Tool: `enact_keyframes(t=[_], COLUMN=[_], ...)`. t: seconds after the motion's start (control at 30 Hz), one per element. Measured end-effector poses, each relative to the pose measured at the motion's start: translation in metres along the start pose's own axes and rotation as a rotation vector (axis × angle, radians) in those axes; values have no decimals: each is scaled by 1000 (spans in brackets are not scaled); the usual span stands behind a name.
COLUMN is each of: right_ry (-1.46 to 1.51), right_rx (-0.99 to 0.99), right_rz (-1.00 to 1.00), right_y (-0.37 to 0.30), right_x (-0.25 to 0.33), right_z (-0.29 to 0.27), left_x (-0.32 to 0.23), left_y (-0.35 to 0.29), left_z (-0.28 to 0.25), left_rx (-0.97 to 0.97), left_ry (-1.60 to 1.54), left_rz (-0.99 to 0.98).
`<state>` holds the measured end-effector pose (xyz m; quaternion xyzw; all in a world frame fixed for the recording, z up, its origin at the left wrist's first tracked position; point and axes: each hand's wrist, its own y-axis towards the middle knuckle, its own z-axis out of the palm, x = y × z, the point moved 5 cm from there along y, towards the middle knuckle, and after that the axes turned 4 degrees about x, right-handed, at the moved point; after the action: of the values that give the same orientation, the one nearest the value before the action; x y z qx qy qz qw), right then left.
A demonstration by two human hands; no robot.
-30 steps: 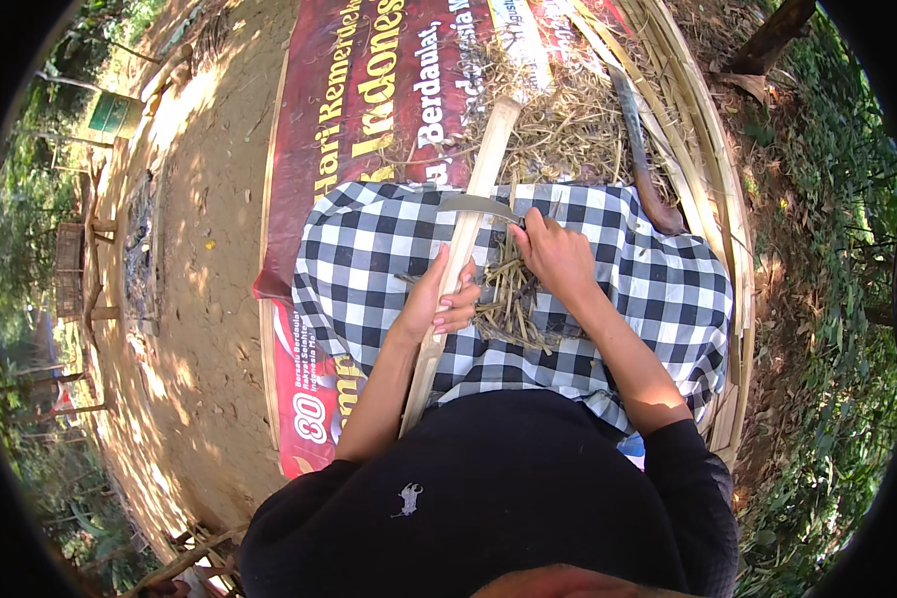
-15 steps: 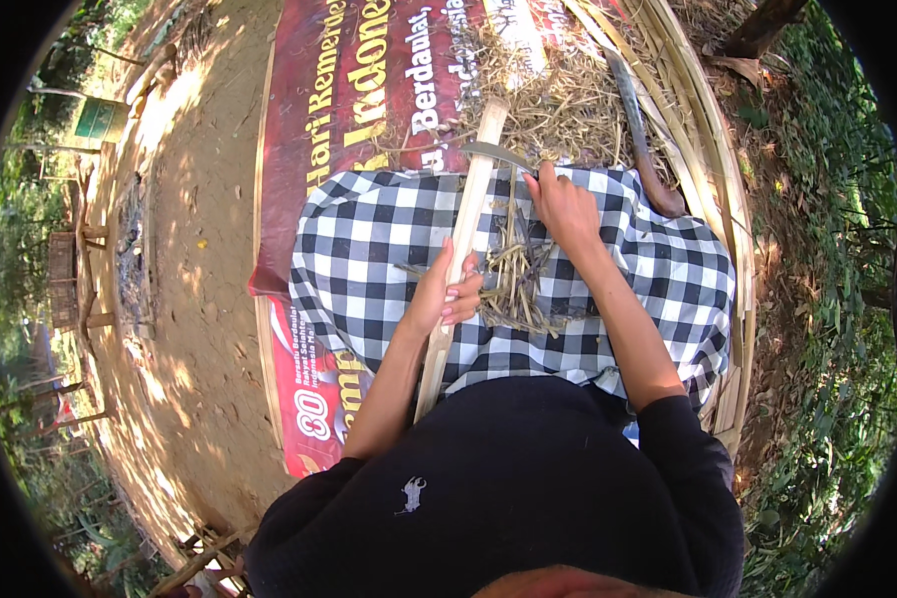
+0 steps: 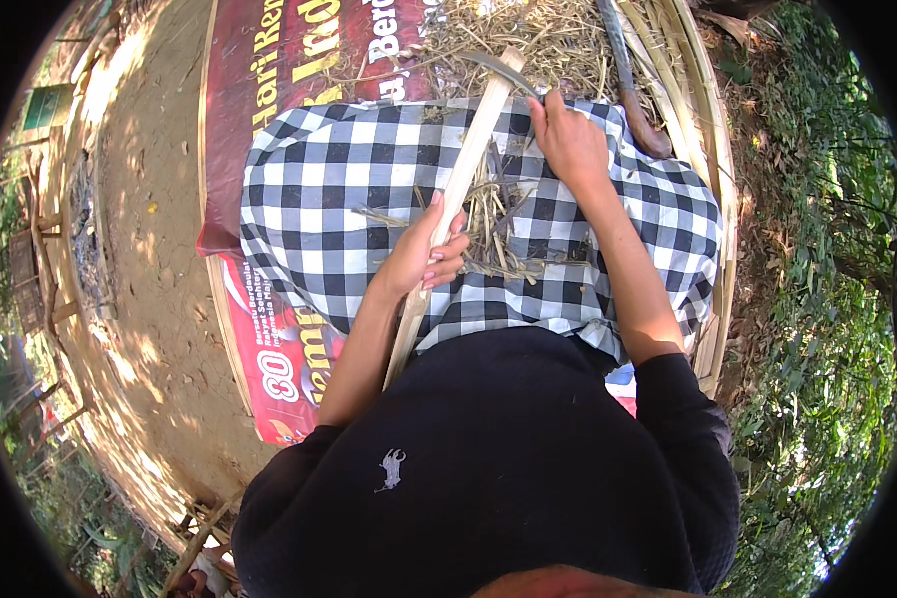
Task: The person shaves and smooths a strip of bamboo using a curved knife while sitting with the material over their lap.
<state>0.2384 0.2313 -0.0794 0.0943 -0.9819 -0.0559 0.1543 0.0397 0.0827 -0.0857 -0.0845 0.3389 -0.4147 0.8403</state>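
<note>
My left hand [image 3: 424, 249] is closed around the middle of a pale wooden stick [image 3: 466, 164], which slants from my waist up and to the right. My right hand [image 3: 571, 143] grips a knife with a curved grey blade [image 3: 501, 70]; its handle is hidden inside my fingers. The blade lies across the stick near its far end. Beneath both hands, a black-and-white checked cloth [image 3: 314, 219] covers my lap, with wood shavings [image 3: 490, 224] scattered on it between my arms.
A red printed banner [image 3: 244, 120] covers the surface, heaped with shavings [image 3: 538, 45] at the far side. At the far right a large blade with a brown wooden handle [image 3: 645, 130] lies by split bamboo strips [image 3: 683, 85]. Bare ground [image 3: 154, 249] stretches left; green plants [image 3: 817, 229] grow right.
The whole view has shifted, so the lap, hands and banner sit higher and further left. Both hands keep their holds, and the blade stays near the stick's far end.
</note>
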Motion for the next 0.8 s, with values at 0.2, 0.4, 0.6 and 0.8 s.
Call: enact_keyframes(t=[0.2,0.4,0.6,0.8], right_ry=[172,126,-42,-169], right_rx=[81,126,65,-47], right_rz=[-27,-168,-223,-162], right_y=[0,-28,-23,9], right_x=[16,43,36,3], right_z=[-16,-8,-1,-6], left_x=[-9,-17,-18,-17], left_y=[2,-1,-5,1], left_z=[-3,-7,-1,-2], left_rx=[159,79,51,67], left_ry=[-171,-141,-94,-135], left_rz=[51,54,42,55])
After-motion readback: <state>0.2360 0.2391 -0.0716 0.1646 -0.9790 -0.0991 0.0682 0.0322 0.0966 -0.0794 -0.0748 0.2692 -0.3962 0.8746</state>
